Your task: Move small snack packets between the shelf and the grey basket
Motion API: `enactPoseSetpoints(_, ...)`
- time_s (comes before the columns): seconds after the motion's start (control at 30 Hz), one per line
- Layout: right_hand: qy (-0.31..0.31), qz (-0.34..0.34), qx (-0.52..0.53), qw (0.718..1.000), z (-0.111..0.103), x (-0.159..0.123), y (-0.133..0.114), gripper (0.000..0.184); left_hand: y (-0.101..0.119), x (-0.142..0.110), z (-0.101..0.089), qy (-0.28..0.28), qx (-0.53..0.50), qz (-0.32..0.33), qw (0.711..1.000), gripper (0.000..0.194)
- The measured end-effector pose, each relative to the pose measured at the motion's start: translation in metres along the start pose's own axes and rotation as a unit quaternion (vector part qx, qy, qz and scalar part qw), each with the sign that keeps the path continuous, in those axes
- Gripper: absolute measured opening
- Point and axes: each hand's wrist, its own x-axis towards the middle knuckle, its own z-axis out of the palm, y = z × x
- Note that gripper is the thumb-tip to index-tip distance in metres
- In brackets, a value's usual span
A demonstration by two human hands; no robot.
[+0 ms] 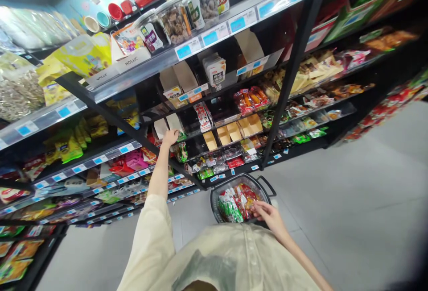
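Observation:
I stand in front of black shop shelves full of snack packets. My left hand reaches up to a middle shelf and rests on a small green snack packet beside an opened cardboard display box; its fingers curl over the packet's top. My right hand is low, fingers bent over the near rim of a grey shopping basket that stands on the floor. Inside the basket lie green packets and red packets.
Shelves with blue price tags run from left to right, carrying jars, yellow bags and boxes. A black slanted upright divides the shelving. Grey tiled floor stretches to the right.

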Motion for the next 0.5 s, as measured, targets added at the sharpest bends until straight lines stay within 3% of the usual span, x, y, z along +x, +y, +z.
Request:
enactPoseSetpoints(0.13, -0.012, 0.009, -0.005, 1.000, 0.001, -0.001, 0.003, 0.059, -0.002, -0.036, 0.013, 0.089, -0.033, 0.000, 0.995, 0.042)
enactPoseSetpoints(0.2, -0.011, 0.016, -0.006, 1.000, 0.003, -0.003, 0.006, 0.055, -0.001, -0.070, 0.034, 0.147, -0.066, -0.004, 0.987, 0.044)
enactPoseSetpoints(0.23, -0.011, 0.020, -0.007, 1.000, 0.005, -0.003, 0.007, 0.052, 0.000, -0.091, 0.049, 0.142, -0.080, -0.005, 0.987, 0.045)
enactPoseSetpoints(0.27, -0.010, 0.023, -0.010, 1.000, 0.007, -0.004, 0.008, 0.049, 0.002, -0.116, 0.067, 0.106, -0.089, -0.004, 0.990, 0.046)
enactPoseSetpoints(0.33, -0.011, 0.031, -0.017, 0.999, 0.012, -0.006, 0.010, 0.047, 0.008, -0.175, 0.108, -0.079, -0.081, 0.009, 0.994, 0.046)
enactPoseSetpoints(0.4, -0.018, 0.045, -0.024, 0.999, 0.020, -0.008, 0.013, 0.049, 0.018, -0.245, 0.150, -0.232, -0.086, 0.019, 0.969, 0.035)
enactPoseSetpoints(0.5, -0.042, 0.070, -0.035, 0.996, 0.036, -0.012, 0.020, 0.056, 0.035, -0.356, 0.198, -0.397, -0.098, 0.006, 0.913, 0.020)
